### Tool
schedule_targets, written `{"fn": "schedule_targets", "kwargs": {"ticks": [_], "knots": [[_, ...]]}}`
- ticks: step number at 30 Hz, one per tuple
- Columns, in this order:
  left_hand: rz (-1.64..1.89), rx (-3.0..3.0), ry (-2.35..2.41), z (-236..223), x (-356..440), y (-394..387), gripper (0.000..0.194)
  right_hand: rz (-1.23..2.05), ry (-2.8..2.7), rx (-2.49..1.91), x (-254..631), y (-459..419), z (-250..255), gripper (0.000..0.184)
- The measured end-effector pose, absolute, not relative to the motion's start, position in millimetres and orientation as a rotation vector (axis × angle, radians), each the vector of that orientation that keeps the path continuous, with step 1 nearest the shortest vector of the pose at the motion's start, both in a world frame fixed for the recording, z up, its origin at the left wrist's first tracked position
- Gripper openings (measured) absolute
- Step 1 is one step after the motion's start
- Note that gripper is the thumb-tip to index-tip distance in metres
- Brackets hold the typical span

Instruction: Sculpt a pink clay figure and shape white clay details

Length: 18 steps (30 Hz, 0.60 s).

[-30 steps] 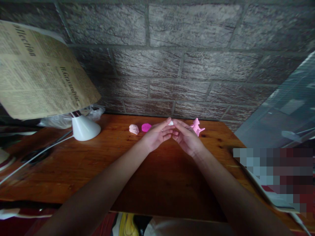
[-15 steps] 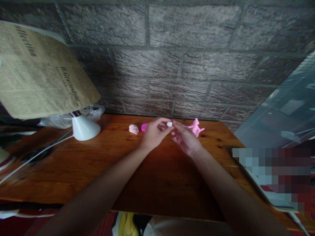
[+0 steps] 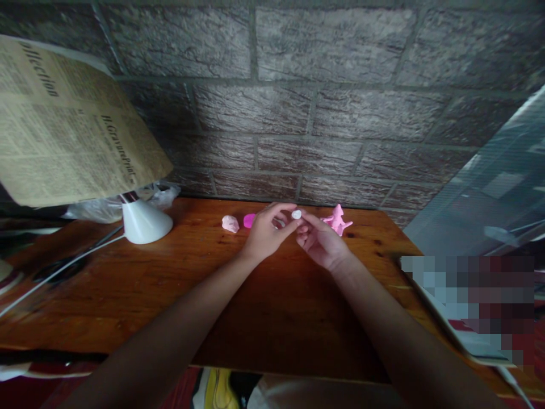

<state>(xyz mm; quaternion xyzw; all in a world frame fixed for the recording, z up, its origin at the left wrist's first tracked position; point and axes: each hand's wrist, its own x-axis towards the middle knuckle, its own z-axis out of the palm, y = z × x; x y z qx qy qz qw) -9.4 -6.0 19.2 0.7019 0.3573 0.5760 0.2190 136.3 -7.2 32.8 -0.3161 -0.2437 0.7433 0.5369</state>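
Observation:
My left hand and my right hand meet above the far middle of the wooden table. A small white lump of clay is pinched between the fingertips of both hands. Behind my left hand lies a bright magenta clay piece, partly hidden by my fingers. A pale pink clay lump rests to its left. A pink clay figure stands just behind my right hand.
A white lamp base with a cable stands at the back left, under a newspaper sheet. A brick wall closes the far side. A slanted glass panel and a blurred patch are at the right.
My left fingers curled from stretched out into a pinch on the white lump. The lump shifted slightly; both hands stayed over the same spot.

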Motion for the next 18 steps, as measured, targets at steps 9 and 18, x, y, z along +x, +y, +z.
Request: {"fn": "schedule_targets", "kwargs": {"ticks": [9,18], "knots": [[1.680,1.934,0.904,19.0,-9.0,-4.5,0.016,1.811,-0.531,-0.646,138.1,-9.2,37.5,0.021],[1.663,1.903,0.871,18.0,-9.3,-4.6,0.020,1.851,-0.599,-0.607,137.8,-8.0,32.9,0.019]]}}
